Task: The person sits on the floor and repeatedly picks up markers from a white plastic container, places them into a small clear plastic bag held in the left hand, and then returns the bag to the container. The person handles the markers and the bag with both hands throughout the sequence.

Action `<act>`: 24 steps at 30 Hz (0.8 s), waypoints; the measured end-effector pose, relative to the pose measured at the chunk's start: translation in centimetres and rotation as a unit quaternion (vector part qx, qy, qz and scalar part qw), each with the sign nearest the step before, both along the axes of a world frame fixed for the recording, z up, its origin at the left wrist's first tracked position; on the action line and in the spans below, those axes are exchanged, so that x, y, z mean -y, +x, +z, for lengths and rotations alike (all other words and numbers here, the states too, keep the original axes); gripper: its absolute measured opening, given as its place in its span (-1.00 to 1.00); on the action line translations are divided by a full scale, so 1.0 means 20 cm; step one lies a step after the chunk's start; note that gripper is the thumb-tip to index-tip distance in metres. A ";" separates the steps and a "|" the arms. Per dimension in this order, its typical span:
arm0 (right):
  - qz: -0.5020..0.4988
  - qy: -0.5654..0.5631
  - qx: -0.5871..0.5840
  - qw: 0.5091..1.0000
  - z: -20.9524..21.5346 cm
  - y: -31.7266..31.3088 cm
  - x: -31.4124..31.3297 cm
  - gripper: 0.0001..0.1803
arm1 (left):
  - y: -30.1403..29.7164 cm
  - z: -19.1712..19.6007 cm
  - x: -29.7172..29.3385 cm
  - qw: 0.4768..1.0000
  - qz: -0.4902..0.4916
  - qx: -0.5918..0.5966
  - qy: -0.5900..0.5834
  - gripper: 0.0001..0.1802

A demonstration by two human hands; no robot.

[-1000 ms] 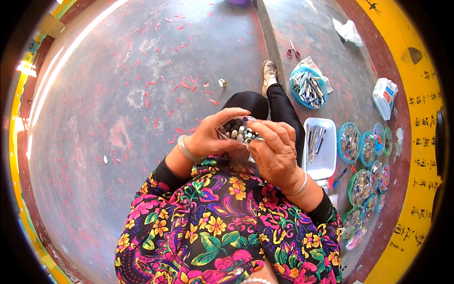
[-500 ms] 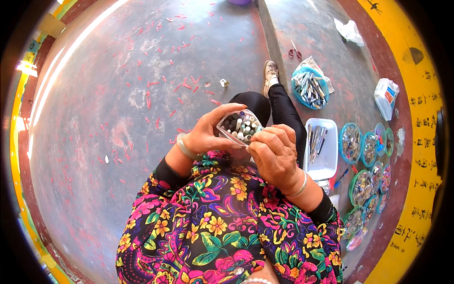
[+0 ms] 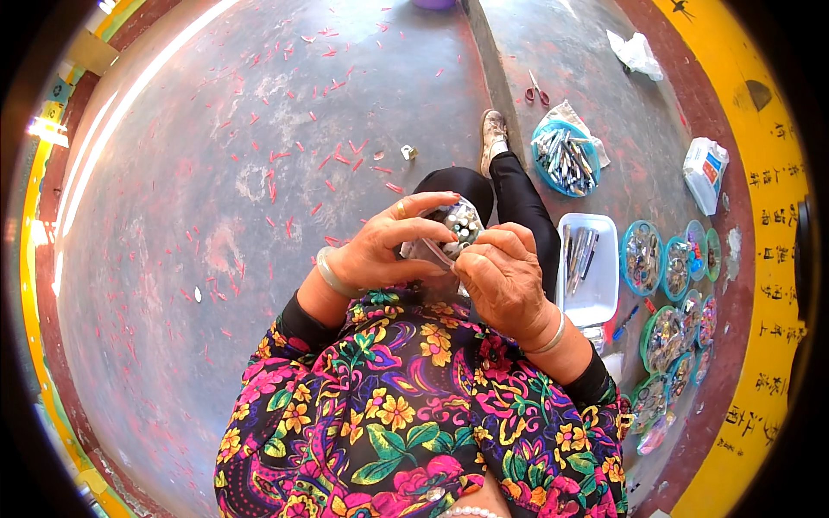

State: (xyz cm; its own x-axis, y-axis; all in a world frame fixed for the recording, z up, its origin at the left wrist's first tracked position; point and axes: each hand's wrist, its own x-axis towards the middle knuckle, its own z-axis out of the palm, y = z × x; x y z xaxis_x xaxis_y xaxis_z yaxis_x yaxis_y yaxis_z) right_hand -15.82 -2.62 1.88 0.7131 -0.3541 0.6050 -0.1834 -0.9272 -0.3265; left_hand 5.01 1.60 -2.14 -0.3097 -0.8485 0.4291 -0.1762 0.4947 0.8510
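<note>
In front of my lap is a clear plastic bag packed with pens, their round ends facing up at its mouth. My left hand curls round the bag's left side, its fingers reaching over the mouth and the thumb below. Closed on the bag's near right edge is my right hand, its fingertips pinched together. Part of the bag and most of the pens' length are hidden behind my fingers.
To my right stand a white tray with several pens, a blue basket heaped with pens, and several round baskets of small parts. Scissors and white bags lie farther off. Red scraps litter the floor at left.
My left hand's fingers have shifted right, over the bag's mouth, and cover more of the pens. My right hand stays at the bag's edge.
</note>
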 end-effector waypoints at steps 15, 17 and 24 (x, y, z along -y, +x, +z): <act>0.037 0.013 0.051 0.998 0.00 -0.02 0.01 -0.86 | -0.04 0.08 0.01 0.995 0.029 0.096 -0.020 -0.77; 0.041 0.015 0.040 0.998 0.00 -0.03 0.01 -0.86 | -0.06 0.13 0.02 0.988 0.038 0.143 -0.042 -0.81; 0.032 0.037 0.035 0.998 -0.02 -0.08 0.03 -0.88 | -0.11 0.24 0.01 0.970 0.045 0.220 -0.090 -0.82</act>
State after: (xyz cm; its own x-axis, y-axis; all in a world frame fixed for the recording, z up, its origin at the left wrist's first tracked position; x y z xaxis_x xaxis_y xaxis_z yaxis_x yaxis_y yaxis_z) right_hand -17.44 -3.13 1.46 0.6924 -0.3544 0.6285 -0.0987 -0.9094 -0.4041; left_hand 2.81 1.47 2.74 -0.4245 -0.8037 0.4170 -0.5515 0.5948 0.5848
